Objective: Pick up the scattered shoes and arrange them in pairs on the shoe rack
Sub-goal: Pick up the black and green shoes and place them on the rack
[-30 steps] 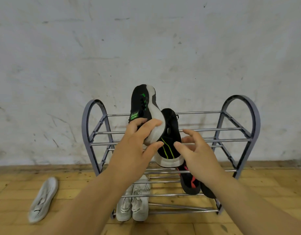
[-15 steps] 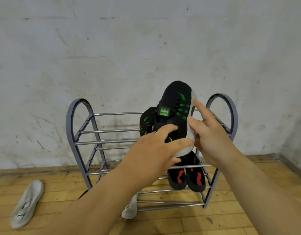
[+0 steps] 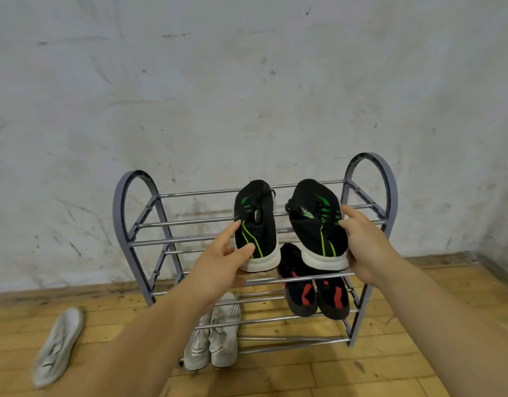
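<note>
Left forearm (image 3: 149,333) and right forearm (image 3: 447,310) are bare up to the near edge; left hand (image 3: 221,262) and right hand (image 3: 367,247) are bare as well.

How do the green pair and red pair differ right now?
The green pair sits atop the rack, the red pair one shelf lower. The green pair has white soles; the red pair's are dark. The left hand and right hand each hold a green shoe; the red pair is untouched. Both are black, heels toward the camera.
</note>
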`<state>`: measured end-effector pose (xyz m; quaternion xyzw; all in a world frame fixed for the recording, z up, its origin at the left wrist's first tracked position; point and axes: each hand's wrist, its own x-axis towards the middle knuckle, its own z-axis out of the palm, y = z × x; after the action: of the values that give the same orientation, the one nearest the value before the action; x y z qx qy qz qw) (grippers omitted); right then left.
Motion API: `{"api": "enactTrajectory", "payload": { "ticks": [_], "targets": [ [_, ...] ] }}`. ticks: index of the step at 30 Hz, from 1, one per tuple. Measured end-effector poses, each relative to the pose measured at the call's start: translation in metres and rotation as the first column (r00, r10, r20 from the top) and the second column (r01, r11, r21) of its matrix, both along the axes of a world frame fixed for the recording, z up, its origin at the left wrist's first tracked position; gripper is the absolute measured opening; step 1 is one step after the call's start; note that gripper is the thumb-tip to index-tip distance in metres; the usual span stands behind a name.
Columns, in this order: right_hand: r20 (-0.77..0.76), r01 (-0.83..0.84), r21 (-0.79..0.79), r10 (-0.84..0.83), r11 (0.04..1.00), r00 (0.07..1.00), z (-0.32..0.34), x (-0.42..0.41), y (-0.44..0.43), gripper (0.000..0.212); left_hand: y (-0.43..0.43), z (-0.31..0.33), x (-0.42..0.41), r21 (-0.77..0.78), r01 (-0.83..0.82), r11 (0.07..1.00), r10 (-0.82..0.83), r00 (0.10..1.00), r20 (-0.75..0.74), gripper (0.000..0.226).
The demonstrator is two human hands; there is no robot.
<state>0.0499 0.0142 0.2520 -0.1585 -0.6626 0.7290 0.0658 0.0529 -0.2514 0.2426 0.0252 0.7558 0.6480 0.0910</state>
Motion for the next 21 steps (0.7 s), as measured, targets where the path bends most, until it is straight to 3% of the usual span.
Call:
{"api": "enactTrajectory", "payload": {
  "ticks": [4, 11, 17, 21],
  "targets": [
    [-0.004, -0.062, -0.018, 0.062, 0.998, 0.998, 0.003, 0.009, 0.000, 0.044, 0.004, -0.002, -0.006, 0.167, 0.019, 0.986, -0.021, 1.000, 0.010, 0.063],
    [-0.002, -0.227, 0.057, 0.228, 0.972, 0.974, 0.028, 0.059, 0.033, 0.041, -0.034, 0.020, 0.038, 0.078, 0.224, 0.971, -0.222, 0.974, -0.038, 0.060],
    [0.135, -0.384, 0.027, 0.378, 0.923, 0.916, 0.031, 0.108, 0.071, 0.039, -0.099, 0.021, 0.071, 0.143, 0.376, 0.916, -0.394, 0.910, 0.130, 0.066],
    [0.255, -0.484, 0.142, 0.440, 0.863, 0.861, 0.017, 0.118, 0.063, 0.040, -0.115, 0.015, 0.082, 0.163, 0.411, 0.897, -0.440, 0.868, 0.230, 0.056]
  ]
}}
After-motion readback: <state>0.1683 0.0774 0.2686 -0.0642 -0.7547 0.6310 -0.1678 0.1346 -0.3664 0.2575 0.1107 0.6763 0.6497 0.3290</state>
